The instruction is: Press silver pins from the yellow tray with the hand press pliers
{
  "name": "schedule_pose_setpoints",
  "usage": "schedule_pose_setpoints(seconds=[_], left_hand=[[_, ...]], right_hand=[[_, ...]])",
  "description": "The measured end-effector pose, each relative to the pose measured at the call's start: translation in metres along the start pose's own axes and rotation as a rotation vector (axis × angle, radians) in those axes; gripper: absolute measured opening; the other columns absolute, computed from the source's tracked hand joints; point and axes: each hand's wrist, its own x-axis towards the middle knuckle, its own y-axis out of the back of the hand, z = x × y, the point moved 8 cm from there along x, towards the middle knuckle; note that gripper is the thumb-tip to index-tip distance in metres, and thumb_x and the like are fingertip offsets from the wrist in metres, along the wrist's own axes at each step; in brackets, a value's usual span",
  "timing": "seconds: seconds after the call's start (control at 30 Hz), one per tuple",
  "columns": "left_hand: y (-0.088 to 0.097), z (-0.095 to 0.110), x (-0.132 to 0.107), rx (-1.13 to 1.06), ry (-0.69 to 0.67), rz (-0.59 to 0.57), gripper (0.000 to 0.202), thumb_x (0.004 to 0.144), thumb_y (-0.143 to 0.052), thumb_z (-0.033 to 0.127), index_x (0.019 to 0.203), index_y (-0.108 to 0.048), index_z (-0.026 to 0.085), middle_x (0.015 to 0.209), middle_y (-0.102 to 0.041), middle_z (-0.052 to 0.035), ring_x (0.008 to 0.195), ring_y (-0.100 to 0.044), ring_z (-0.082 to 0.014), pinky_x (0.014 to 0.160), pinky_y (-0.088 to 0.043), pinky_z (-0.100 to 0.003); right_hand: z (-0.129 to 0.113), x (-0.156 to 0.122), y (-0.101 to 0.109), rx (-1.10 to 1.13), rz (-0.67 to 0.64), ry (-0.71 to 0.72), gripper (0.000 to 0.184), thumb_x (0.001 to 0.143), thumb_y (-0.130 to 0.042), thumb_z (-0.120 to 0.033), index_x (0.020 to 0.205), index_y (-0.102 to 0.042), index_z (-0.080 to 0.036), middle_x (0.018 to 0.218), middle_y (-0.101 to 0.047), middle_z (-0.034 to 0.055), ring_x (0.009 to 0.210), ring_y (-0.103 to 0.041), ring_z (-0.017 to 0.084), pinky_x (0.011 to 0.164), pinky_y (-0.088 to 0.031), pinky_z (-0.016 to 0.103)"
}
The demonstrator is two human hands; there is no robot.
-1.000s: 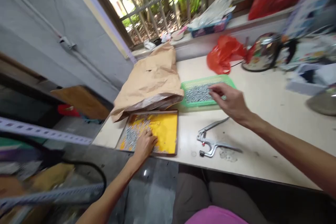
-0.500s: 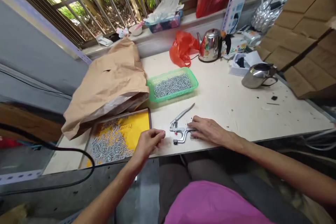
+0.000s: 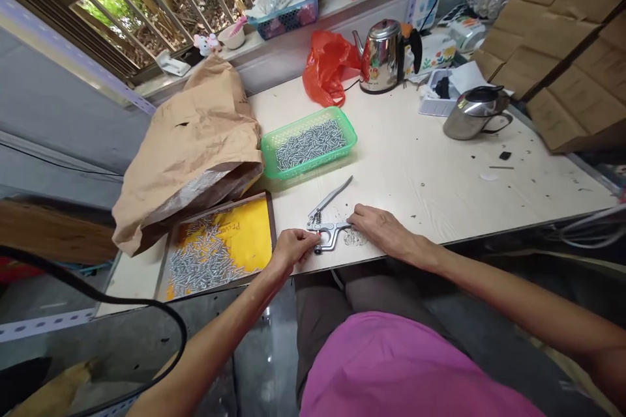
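Note:
Metal snap pliers [image 3: 335,228] lie on the table near its front edge, their upper handle raised and a spring beside the pivot. The fingers of my right hand [image 3: 386,229] are closed on the end of the lower handle. At the jaws, my left hand [image 3: 294,249] is pinched, its fingertips against the gap. Whatever sits between those fingertips is too small to make out. Left of that hand lies a shallow tray [image 3: 268,218] with a yellow bottom and many small silvery metal pieces [image 3: 203,267]. Behind the pliers stands a green basket [image 3: 349,137] holding similar pieces.
A big brown paper bag [image 3: 195,124] slumps over the table's left side. At the back are a red plastic bag [image 3: 327,68] and a steel kettle [image 3: 382,58]. A steel jug [image 3: 469,116] stands right, near cardboard [image 3: 562,45]. A black cable [image 3: 122,301] loops at lower left.
My left hand has moved right, to the jaws of the pliers. My right hand stays on the handle. The camera view has shifted slightly.

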Motion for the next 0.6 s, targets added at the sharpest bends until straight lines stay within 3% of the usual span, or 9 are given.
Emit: schedule_pose_setpoints(seconds=[0.37, 0.5, 0.53, 0.6], left_hand=[[-0.003, 0.001, 0.0, 0.107, 0.088, -0.138, 0.039, 0.061, -0.074, 0.05, 0.055, -0.061, 0.014, 0.041, -0.045, 0.0049, 0.037, -0.032, -0.0045, 0.04, -0.023, -0.021], [-0.005, 0.003, -0.002, 0.114, 0.11, -0.158, 0.041, 0.059, -0.076, 0.051, 0.053, -0.059, 0.014, 0.042, -0.046, 0.0045, 0.038, -0.033, -0.0048, 0.04, -0.021, -0.021], [-0.005, 0.003, -0.002, 0.12, 0.11, -0.16, 0.042, 0.059, -0.076, 0.052, 0.053, -0.058, 0.014, 0.042, -0.047, 0.0043, 0.038, -0.033, -0.0049, 0.04, -0.021, -0.021], [-0.005, 0.002, -0.002, 0.135, 0.108, -0.166, 0.043, 0.058, -0.076, 0.054, 0.054, -0.059, 0.014, 0.043, -0.048, 0.0039, 0.038, -0.034, -0.0049, 0.04, -0.02, -0.021]], right_hand=[[0.001, -0.001, -0.006, -0.036, -0.004, 0.004, 0.021, 0.094, -0.04, -0.012, 0.093, -0.06, -0.018, 0.096, -0.058, 0.0071, 0.081, -0.054, 0.016, 0.065, -0.037, 0.027], [0.004, 0.002, 0.004, 0.018, -0.017, 0.036, 0.018, 0.094, -0.049, -0.027, 0.105, -0.061, -0.018, 0.11, -0.057, 0.0107, 0.094, -0.055, 0.02, 0.075, -0.043, 0.03], [0.007, 0.006, 0.01, 0.021, 0.001, 0.052, 0.029, 0.09, -0.056, -0.034, 0.113, -0.059, -0.017, 0.12, -0.054, 0.0133, 0.104, -0.053, 0.024, 0.082, -0.043, 0.033], [0.014, 0.017, 0.017, -0.003, 0.025, 0.074, 0.066, 0.077, -0.071, -0.046, 0.132, -0.048, -0.017, 0.141, -0.04, 0.0187, 0.124, -0.041, 0.033, 0.094, -0.04, 0.044]])
